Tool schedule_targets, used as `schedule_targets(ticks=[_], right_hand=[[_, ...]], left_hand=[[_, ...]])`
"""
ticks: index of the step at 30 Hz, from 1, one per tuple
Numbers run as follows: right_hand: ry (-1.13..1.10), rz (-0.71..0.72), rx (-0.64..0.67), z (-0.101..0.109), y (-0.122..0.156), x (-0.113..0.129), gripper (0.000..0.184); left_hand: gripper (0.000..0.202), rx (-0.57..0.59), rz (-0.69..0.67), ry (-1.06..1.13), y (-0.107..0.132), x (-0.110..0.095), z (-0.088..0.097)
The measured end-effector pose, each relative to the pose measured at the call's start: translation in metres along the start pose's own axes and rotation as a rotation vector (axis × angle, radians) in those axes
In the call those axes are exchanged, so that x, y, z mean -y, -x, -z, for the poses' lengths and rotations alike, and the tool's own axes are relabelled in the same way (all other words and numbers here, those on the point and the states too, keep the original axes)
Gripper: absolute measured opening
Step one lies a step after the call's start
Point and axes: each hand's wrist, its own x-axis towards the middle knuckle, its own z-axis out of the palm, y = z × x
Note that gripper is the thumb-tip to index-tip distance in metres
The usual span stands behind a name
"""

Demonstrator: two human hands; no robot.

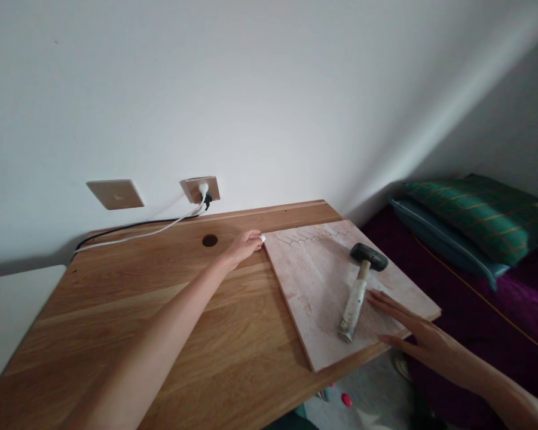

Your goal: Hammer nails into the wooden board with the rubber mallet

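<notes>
My left hand point(245, 246) is closed around a small white object point(262, 238) at the back left corner of a flat wooden board point(305, 286); its kind is too small to tell. The board lies on the wooden desk point(161, 334), with a wavy line of fine marks near its back edge. On it rests a mallet point(358, 286) with a black head and a worn, whitish handle pointing toward me. My right hand point(412, 334) is open, fingers stretched over the board's front right edge, just right of the mallet's handle.
A wall socket point(201, 190) has a white and a black plug in it; their cables run left along the desk's back. A round hole point(210, 240) is cut in the desktop. Green pillows point(479, 215) lie on a purple bed point(457, 286) to the right.
</notes>
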Motion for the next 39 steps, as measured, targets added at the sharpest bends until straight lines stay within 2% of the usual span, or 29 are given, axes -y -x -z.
schedule_targets(ticks=[2, 3, 5, 7, 8, 11, 12, 13, 15, 17, 21, 26, 39], right_hand=[[-0.006, -0.021, -0.063, 0.0, 0.001, 0.015, 0.066], [-0.03, -0.023, -0.142, -0.002, 0.001, 0.027, 0.061], [-0.126, -0.031, -0.336, -0.012, 0.002, 0.064, 0.041], [-0.274, -0.004, -0.419, -0.029, 0.0, 0.114, 0.032], [-0.342, 0.037, -0.407, -0.04, -0.003, 0.141, 0.032], [-0.496, 0.233, -0.192, -0.076, -0.02, 0.215, 0.03], [-0.541, 0.313, -0.183, -0.087, -0.028, 0.235, 0.027], [-0.559, 0.343, -0.133, -0.098, -0.036, 0.251, 0.021], [-0.546, 0.374, -0.14, -0.114, -0.05, 0.273, 0.013], [-0.565, 0.366, -0.13, -0.126, -0.06, 0.283, 0.013], [-0.616, 0.305, -0.095, -0.135, -0.067, 0.285, 0.021], [-0.637, 0.269, -0.053, -0.135, -0.067, 0.285, 0.023], [-0.61, 0.267, -0.084, -0.136, -0.069, 0.287, 0.021]], left_hand=[[0.023, -0.022, 0.049, 0.11, 0.018, 0.002, 0.011], [0.025, -0.036, 0.109, 0.263, 0.029, 0.004, 0.018], [0.031, -0.051, 0.192, 0.448, 0.053, 0.006, 0.033], [0.035, -0.057, 0.224, 0.556, 0.074, 0.007, 0.045], [0.036, -0.056, 0.232, 0.596, 0.082, 0.007, 0.049], [0.044, -0.06, 0.251, 0.73, 0.098, 0.007, 0.056], [0.046, -0.068, 0.254, 0.777, 0.1, 0.008, 0.057], [0.048, -0.081, 0.254, 0.822, 0.101, 0.008, 0.058], [0.047, -0.108, 0.251, 0.903, 0.1, 0.011, 0.061], [0.04, -0.126, 0.251, 0.962, 0.099, 0.014, 0.063], [0.028, -0.129, 0.281, 1.003, 0.095, 0.02, 0.066], [0.028, -0.126, 0.3, 1.01, 0.094, 0.021, 0.064], [0.029, -0.117, 0.21, 1.005, 0.096, 0.015, 0.062]])
